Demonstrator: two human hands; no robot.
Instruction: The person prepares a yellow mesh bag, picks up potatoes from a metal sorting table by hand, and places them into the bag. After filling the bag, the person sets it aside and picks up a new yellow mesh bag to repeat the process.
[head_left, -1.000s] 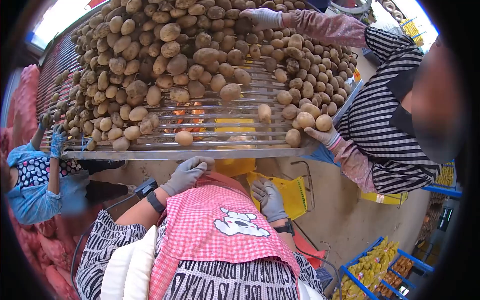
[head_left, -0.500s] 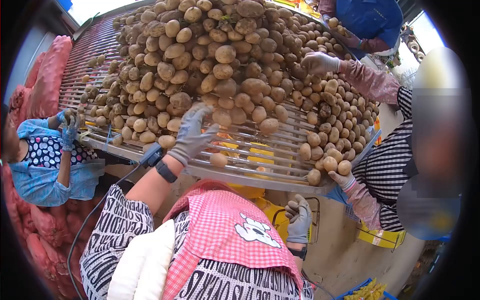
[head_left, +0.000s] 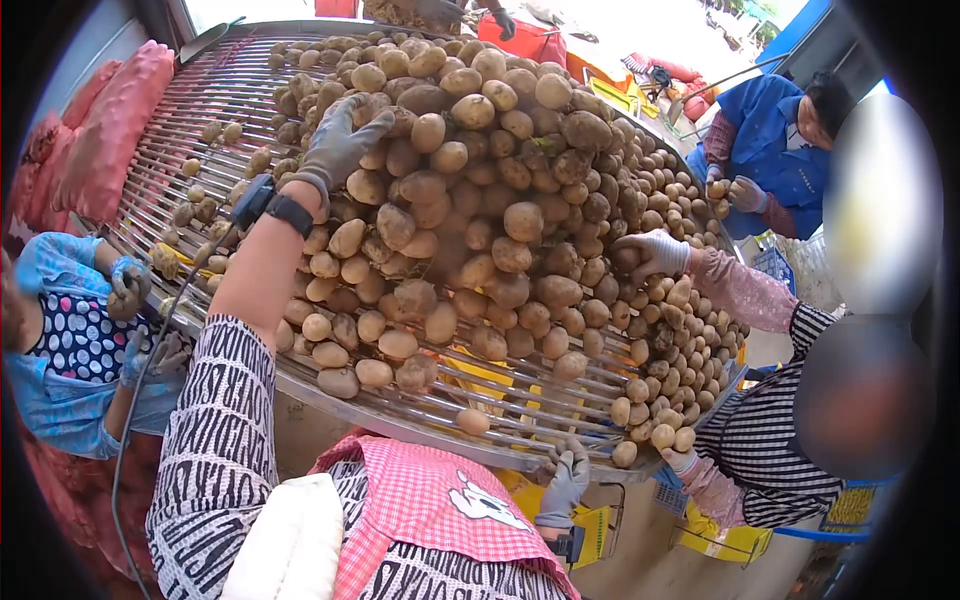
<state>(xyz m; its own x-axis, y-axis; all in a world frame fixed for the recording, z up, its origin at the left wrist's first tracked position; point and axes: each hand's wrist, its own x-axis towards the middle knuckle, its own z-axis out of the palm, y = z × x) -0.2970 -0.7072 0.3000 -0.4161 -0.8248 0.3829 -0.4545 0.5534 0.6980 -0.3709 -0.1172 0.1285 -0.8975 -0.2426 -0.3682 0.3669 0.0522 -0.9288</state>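
My left hand (head_left: 345, 145), in a grey glove, stretches over the big heap of potatoes (head_left: 520, 222). Its fingers are spread and rest on the heap's upper left side; I see no potato enclosed in it. Down at the front edge of the slatted metal table (head_left: 560, 415) is my right hand (head_left: 566, 482), also gloved, fingertips dirty. Its fingers look loosely apart, with no potato visible in them. A single potato (head_left: 473, 421) lies on the slats near the front edge, to the left of my right hand.
On the right, a person in a checked top (head_left: 765, 440) has both hands at potatoes. Beyond, a person in blue (head_left: 765, 150) holds potatoes. At left another person (head_left: 85, 330) wears blue gloves. Red sacks (head_left: 115, 140) stand behind. A cable (head_left: 135, 400) hangs along my left arm.
My left hand has moved from the heap's front up and away onto its upper left side. My right hand has come up to the table edge. The view has shifted.
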